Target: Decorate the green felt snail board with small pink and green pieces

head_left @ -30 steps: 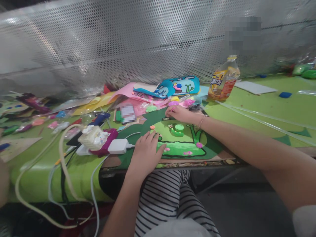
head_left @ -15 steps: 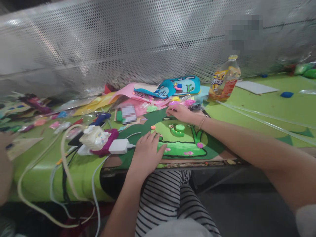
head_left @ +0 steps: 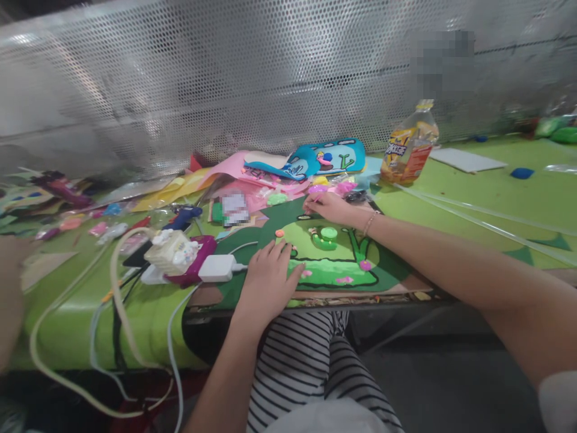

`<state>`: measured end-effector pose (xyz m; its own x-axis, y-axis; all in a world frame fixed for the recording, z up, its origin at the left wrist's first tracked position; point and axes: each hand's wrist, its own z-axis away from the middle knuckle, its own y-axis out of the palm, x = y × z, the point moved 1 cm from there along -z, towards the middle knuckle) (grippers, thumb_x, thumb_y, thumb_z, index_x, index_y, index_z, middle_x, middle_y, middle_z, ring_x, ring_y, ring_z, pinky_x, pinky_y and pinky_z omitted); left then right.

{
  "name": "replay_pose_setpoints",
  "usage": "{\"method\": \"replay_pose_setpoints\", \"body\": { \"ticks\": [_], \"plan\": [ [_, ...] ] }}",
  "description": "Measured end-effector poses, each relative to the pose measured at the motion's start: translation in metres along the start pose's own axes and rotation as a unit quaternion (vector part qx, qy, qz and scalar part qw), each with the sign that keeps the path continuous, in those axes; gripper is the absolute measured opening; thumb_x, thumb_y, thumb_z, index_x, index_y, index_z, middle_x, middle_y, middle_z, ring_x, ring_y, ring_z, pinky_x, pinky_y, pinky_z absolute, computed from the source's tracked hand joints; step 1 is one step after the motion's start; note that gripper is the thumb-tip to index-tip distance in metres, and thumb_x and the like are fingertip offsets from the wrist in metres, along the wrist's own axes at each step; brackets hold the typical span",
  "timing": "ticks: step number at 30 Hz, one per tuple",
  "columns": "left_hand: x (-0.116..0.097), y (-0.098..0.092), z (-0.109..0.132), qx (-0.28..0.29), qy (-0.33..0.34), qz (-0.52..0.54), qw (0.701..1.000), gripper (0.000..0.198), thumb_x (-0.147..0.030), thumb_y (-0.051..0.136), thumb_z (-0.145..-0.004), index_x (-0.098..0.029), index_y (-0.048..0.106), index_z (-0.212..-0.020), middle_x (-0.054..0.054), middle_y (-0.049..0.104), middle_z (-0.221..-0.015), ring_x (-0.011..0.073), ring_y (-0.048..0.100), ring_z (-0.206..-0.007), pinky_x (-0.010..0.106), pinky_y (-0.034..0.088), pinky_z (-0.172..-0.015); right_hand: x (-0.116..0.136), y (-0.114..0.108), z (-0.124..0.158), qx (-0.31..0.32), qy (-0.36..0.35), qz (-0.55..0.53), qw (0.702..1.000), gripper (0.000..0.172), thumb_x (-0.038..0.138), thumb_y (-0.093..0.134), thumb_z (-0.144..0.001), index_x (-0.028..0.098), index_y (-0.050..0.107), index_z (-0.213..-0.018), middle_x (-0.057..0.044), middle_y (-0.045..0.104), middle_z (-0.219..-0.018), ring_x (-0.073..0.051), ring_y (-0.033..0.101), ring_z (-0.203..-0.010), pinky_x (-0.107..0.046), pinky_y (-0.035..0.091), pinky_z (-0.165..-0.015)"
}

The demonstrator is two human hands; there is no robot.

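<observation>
A green craft picture (head_left: 392, 273) with raised clay-like shapes lies at the table's front edge. On it are a green snail-like figure (head_left: 325, 236), a stalk with a pink flower (head_left: 365, 265) and a small orange piece (head_left: 279, 233). My left hand (head_left: 269, 267) rests open and flat on the picture's left side, fingers spread. At the picture's top edge, my right hand (head_left: 327, 207) has its fingers bent and pressed together, close to a white cloud shape outlined in black (head_left: 303, 217). Whatever those fingers pinch, if anything, is too small to make out.
Left of the picture stand a power adapter (head_left: 217, 268) and cables. Behind lie blue craft pieces (head_left: 351, 157), pink sheets (head_left: 220, 171) and clay lumps (head_left: 277, 198). A plastic bottle (head_left: 408, 150) stands back right, near a white board (head_left: 469, 159). Another person's arm (head_left: 9, 300) shows far left.
My two hands keep almost the same places; the right fingers shift very slightly. The other person's arm at the far left has moved a little, its hand no longer plainly visible.
</observation>
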<state>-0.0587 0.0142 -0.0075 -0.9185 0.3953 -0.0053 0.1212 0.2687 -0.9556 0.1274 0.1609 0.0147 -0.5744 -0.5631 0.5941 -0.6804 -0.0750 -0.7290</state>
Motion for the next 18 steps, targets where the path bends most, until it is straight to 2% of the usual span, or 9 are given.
{"method": "replay_pose_setpoints", "body": {
  "ticks": [10,18],
  "plan": [
    [0.0009,0.0023,0.0,-0.005,0.006,0.004,1.0,0.05,-0.042,0.037,-0.093,-0.009,0.053,-0.127,0.012,0.052,-0.134,0.0283,0.043,-0.127,0.046,0.037,-0.105,-0.0035,0.0006,-0.0022,0.033,-0.004,-0.026,0.999,0.026,0.017,0.043,-0.089,0.013,0.068,-0.085,-0.007,0.07,-0.084,-0.013,0.063,-0.076,-0.025,0.05,-0.074],
    [0.0003,0.0013,-0.0001,0.003,0.002,0.008,1.0,0.05,-0.042,0.036,-0.094,-0.01,0.053,-0.127,0.012,0.052,-0.134,0.0284,0.042,-0.128,0.046,0.036,-0.106,-0.0053,0.0032,-0.0011,0.026,-0.005,-0.029,0.999,0.025,0.02,0.048,-0.088,0.014,0.072,-0.093,-0.007,0.073,-0.093,-0.015,0.066,-0.083,-0.027,0.053,-0.079]
  ]
}}
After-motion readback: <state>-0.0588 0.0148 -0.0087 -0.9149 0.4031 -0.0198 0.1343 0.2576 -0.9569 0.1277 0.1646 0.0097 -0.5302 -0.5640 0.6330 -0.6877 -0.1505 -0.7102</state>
